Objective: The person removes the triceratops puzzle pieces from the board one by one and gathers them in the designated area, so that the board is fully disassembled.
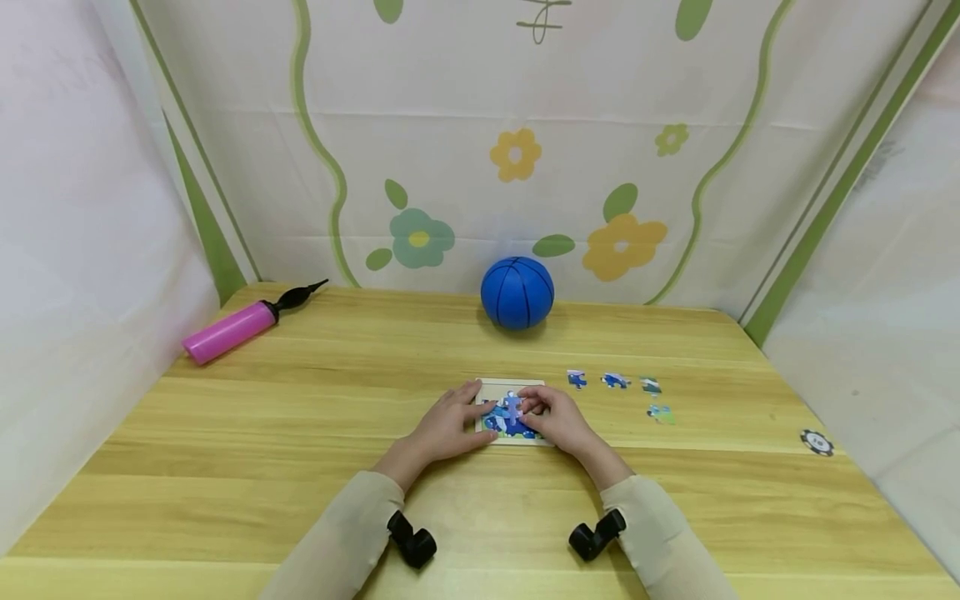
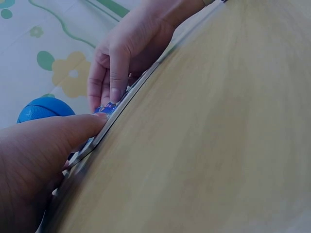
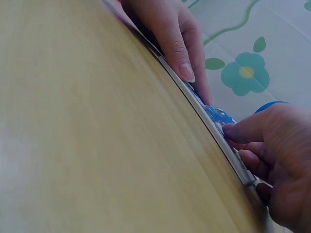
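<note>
A small jigsaw puzzle tray (image 1: 495, 386) with a pale rim lies on the table in front of me, partly filled with blue, purple and green pieces. My right hand (image 1: 562, 421) pinches a purple-blue puzzle piece (image 1: 513, 406) between thumb and fingers, just above the tray's middle. From the left, my left hand (image 1: 446, 423) rests on the tray's edge, its fingers extended and its thumb over the lower pieces. In the right wrist view, a blue piece (image 3: 217, 114) shows at the right thumb (image 3: 248, 128), tilted up from the tray. The hands hide part of the tray's sides.
Several loose puzzle pieces (image 1: 615, 381) lie to the right of the tray. Behind it sits a blue ball (image 1: 517, 293) near the fabric wall. A pink hand pump (image 1: 231, 332) lies at the far left. Near the table's right edge is a black-and-white chip (image 1: 817, 442).
</note>
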`<action>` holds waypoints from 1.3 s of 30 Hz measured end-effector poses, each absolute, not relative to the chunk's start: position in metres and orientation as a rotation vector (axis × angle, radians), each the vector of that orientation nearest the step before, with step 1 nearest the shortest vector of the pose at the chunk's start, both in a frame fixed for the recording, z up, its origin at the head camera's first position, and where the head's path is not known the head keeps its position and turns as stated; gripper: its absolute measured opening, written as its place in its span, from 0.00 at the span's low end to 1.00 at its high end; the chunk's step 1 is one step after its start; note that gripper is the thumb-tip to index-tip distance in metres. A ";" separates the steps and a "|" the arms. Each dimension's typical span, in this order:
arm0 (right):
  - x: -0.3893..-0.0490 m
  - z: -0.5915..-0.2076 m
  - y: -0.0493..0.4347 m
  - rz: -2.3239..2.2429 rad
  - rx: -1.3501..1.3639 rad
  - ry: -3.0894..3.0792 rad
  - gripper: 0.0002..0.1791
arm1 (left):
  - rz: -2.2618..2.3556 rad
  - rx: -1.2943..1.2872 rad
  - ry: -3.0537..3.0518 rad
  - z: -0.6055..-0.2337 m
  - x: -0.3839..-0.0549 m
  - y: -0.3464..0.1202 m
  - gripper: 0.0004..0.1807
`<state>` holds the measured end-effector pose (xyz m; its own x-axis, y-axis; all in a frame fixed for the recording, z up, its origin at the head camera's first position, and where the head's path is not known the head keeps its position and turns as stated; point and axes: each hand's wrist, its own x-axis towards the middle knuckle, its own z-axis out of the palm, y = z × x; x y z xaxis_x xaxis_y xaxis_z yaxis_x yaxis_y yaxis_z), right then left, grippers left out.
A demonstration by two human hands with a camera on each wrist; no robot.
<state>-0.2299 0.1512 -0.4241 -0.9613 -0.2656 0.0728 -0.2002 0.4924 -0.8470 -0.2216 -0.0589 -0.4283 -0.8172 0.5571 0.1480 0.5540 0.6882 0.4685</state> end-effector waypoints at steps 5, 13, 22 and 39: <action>-0.230 -0.423 0.150 -1.447 -0.433 2.699 0.14 | 0.800 0.952 2.885 -0.428 -0.222 -0.059 0.30; -0.230 -0.423 0.148 -1.406 -0.425 2.751 0.14 | 0.803 0.941 2.887 -0.427 -0.222 -0.060 0.30; -0.233 -0.418 0.159 -1.482 -0.453 2.677 0.14 | 0.807 0.941 2.882 -0.427 -0.221 -0.059 0.30; -0.238 -0.403 0.232 -1.566 -0.428 2.713 0.19 | 0.807 0.928 2.888 -0.429 -0.220 -0.059 0.30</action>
